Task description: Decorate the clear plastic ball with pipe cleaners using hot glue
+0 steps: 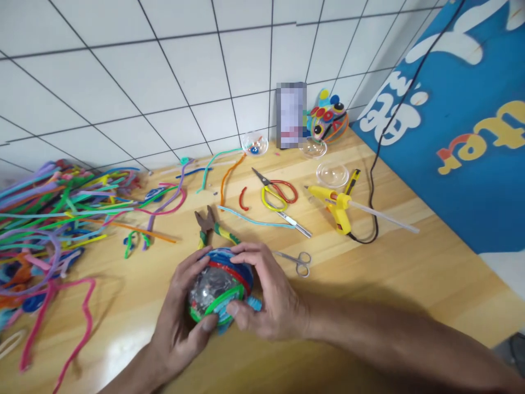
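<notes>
Between my two hands is a clear plastic ball (pixel 209 287), partly wrapped with blue, red and green pipe cleaners. My left hand (pixel 176 306) is curled round its left side, thumb at the lower edge by the green band. On the right side my right hand (pixel 270 295) grips it, with fingers over the blue top. Its thumb presses a light blue pipe cleaner (pixel 253 302) against the lower part of the ball. Just beyond the ball lie green-and-yellow handled pliers (pixel 223 232), partly hidden by my hands. Small silver scissors (pixel 301 262) lie right of my right hand.
A pile of coloured pipe cleaners (pixel 69 202) covers the left. Red-and-yellow scissors (pixel 276 191) and a yellow glue gun (pixel 338 205) with a black cord lie right. Clear half-shells (pixel 332 174), a phone (pixel 291 115) and a decorated ball figure (pixel 328 123) sit by the tiled wall.
</notes>
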Demonstrator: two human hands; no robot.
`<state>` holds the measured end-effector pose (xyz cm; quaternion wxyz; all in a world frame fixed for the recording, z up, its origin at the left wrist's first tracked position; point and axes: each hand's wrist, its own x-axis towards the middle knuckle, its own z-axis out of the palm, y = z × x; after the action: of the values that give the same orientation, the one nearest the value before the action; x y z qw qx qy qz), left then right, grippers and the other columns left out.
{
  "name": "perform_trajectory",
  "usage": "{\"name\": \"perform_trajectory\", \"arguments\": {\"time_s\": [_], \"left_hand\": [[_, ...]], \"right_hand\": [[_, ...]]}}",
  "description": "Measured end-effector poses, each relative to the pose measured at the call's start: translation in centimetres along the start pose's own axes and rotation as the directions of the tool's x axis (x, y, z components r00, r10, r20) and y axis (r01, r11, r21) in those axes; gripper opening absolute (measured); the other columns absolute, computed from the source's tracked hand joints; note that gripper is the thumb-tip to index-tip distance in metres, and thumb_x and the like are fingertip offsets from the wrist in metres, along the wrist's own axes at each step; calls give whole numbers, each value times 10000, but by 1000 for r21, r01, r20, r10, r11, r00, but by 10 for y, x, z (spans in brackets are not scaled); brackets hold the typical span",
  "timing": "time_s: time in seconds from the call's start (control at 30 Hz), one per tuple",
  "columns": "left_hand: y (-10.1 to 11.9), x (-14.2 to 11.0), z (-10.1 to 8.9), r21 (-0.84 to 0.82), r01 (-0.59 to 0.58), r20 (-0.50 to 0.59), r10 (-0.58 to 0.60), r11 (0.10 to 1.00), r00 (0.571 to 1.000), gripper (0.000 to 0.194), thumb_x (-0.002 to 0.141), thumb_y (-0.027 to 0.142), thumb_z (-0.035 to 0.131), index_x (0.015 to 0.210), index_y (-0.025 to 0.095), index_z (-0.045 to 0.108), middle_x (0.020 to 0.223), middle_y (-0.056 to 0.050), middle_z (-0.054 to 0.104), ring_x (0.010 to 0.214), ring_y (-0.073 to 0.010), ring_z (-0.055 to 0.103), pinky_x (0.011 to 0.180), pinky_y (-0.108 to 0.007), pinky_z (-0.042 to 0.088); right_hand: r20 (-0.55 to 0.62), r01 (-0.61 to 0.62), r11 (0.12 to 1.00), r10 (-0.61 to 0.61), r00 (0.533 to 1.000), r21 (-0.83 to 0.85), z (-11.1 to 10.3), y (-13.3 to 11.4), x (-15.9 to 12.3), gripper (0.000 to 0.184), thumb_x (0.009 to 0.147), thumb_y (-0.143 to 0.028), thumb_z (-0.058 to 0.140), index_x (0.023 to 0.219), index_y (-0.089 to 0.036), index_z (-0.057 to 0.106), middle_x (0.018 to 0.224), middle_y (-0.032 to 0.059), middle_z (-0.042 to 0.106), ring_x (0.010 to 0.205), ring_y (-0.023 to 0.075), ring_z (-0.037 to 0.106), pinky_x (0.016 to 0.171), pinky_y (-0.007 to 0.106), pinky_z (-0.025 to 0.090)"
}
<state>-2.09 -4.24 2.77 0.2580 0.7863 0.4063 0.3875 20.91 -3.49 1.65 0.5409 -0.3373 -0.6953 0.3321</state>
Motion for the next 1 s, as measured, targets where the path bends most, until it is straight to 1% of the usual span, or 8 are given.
{"name": "perform_trajectory", "arguments": {"time_s": [0.23,0.4,0.53,0.67,1.0], "left_hand": [[0,-1,2,-13,3,-18,-3,1000,1000,627,1084,524,635,1659,326,485,1580,-114,573,1502,-300,542,1198,-417,535],[1,-2,1,-18,-10,2,10,1000,1000,621,1095,484,631,1675,334,467,1600,-98,556,1539,-268,507,1228,-378,507],[0,-1,0,-21,-15,13,15,1000,1000,631,1094,478,634,1683,337,457,1616,-103,553,1544,-280,511,1216,-401,528],[-2,-1,-1,-36,-12,17,13,999,1000,637,1094,529,608,1681,330,466,1634,-110,548,1548,-310,511,1211,-440,540],[-1,-1,-1,-19,-10,-3,10,1000,1000,622,1080,519,629,1659,335,495,1588,-127,577,1502,-344,550,1175,-476,567]], "right_hand": [[3,16,1000,-16,1000,13,0,2,0,675,865,-432,818,1450,-267,524,1430,163,656,1354,333,666,1141,542,590],[-8,10,1000,-10,1000,6,1,2,0,665,859,-422,816,1438,-268,528,1417,161,660,1347,331,668,1135,550,596],[-14,13,1000,-13,1000,1,1,1,0,659,863,-422,810,1438,-272,526,1397,159,665,1341,322,674,1122,548,608],[-12,18,1000,-18,1000,18,1,2,0,663,864,-437,814,1439,-277,526,1402,151,662,1336,321,675,1125,539,604],[2,14,1000,-14,1000,6,0,2,-1,673,854,-421,812,1441,-280,515,1421,154,659,1335,333,671,1116,547,605]]}}
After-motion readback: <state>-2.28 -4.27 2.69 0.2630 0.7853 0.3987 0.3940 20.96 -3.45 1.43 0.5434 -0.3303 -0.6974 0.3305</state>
